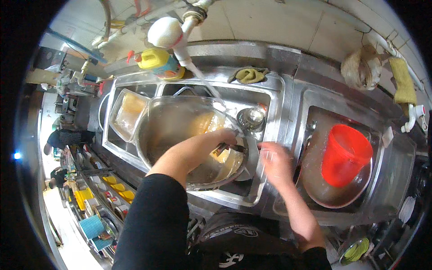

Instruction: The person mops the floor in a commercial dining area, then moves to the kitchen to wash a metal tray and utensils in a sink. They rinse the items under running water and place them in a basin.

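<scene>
A large round metal basin [148, 148] rests over the left sink and holds murky water and yellowish items. My left hand [224, 138] reaches over its right part, closed around a dark-handled item [233, 147] whose kind I cannot tell. Water runs from a white tap pipe [184, 55] into the sink near the basin's far right edge. My right hand [276, 158], blurred, is just right of the basin beside a pale flat item [251, 160]; whether it grips anything is unclear. A clear plastic container [126, 114] stands left of the basin.
The right sink holds a red plastic bucket [347, 155] in a water-filled tub [312, 182]. A yellow jug [162, 64] and a green cloth [250, 75] sit on the back ledge. Metal items [253, 116] lie in the left sink. Two people [69, 137] [58, 177] stand at the far left.
</scene>
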The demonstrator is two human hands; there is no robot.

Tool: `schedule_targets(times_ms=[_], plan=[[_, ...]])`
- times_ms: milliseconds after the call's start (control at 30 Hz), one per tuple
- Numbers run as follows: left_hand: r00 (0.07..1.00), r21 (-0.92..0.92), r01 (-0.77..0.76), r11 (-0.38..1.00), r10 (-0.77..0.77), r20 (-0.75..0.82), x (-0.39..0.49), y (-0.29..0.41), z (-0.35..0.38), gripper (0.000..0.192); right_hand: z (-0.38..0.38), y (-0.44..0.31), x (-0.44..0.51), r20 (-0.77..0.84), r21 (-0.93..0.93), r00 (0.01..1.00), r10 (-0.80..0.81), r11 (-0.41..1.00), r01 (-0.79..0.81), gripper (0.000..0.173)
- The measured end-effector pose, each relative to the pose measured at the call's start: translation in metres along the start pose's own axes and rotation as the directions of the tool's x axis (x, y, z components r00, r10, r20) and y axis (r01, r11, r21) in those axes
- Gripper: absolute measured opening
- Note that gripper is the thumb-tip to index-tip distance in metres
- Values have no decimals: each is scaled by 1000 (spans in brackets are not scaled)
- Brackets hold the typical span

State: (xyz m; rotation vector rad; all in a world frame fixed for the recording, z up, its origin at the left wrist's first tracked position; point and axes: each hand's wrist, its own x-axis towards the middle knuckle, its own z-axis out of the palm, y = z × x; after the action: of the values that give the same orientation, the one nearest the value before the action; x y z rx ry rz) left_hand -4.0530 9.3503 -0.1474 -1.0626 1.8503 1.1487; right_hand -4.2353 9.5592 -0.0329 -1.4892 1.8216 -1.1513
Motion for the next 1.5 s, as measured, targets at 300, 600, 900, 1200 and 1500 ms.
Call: schedule_targets(times_ms=[300,600,900,1200,1500], plan=[[984,371,73,926,-129,126,-203,42,-87,32,131,4,69,675,-546,672,305,819,177,21],[978,-777,189,601,-184,95,-285,4,-55,13,39,-26,95,403,-280,905,138,960,-22,31],[912,-743,-106,661,-233,-337,-283,60,-10,39,27,-57,122,581,291,642,500,610,-737,29],[479,-282,-452,847,-36,-877,-211,142,53,81,30,-80,106,744,634,560,364,-123,-763,23],[564,-223,-739,636,402,-721,-282,114,65,42,-74,-49,45,123,624,858,499,634,-458,50]])
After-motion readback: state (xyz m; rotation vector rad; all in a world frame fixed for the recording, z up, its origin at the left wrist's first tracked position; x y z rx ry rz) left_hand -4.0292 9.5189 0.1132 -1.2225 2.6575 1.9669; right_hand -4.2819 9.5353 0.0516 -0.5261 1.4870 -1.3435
